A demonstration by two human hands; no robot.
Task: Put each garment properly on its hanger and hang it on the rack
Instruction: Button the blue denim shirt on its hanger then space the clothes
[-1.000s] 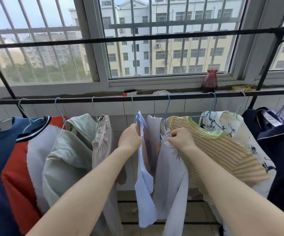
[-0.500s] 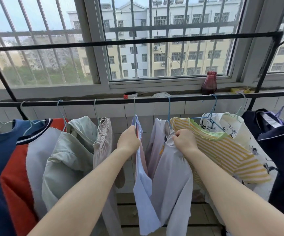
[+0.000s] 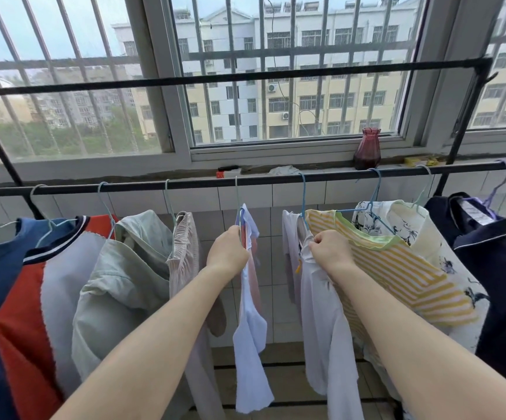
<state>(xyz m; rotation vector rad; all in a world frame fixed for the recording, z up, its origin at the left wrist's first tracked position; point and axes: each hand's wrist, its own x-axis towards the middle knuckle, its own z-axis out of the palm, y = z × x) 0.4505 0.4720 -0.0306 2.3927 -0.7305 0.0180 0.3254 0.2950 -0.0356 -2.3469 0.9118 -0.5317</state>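
Left hand [image 3: 226,250] up at the shoulder of a pale blue-and-pink thin garment [image 3: 251,325], fingers curled and pinching its top edge together with the wire hanger. Right hand [image 3: 330,249] on the neckline of a white long-sleeved garment [image 3: 321,322], fingers curled, pinching the fabric just under its blue wire hanger [image 3: 303,204]. Clear gap between the two garments, tiled wall visible through it.

Both garments hanging from the black lower rack rail [image 3: 269,180], roughly mid-rail. Blue-pink one narrow, edge-on, sleeve drooping. White one bunched at the collar, long sleeve hanging straight down.

Crowded both sides. Left of the left hand: beige ribbed garment [image 3: 185,247] just beside, then sage green hooded jacket [image 3: 124,277], then blue, red and grey colour-block shirt [image 3: 27,283]. Right of the right hand: yellow-and-white striped top with green collar [image 3: 397,268], touching the white garment; behind it a white floral-print shirt [image 3: 427,234]; navy garment with white piping [image 3: 494,268] at the far end.

Farther back: window sill [image 3: 154,172] with a dark red glass vase [image 3: 367,150], small red-and-white item [image 3: 227,172], crumpled white scrap [image 3: 285,170], yellow item [image 3: 421,160]. Black upper rack rail [image 3: 230,77] across the barred window [image 3: 276,71], apartment blocks [image 3: 306,98] outside.
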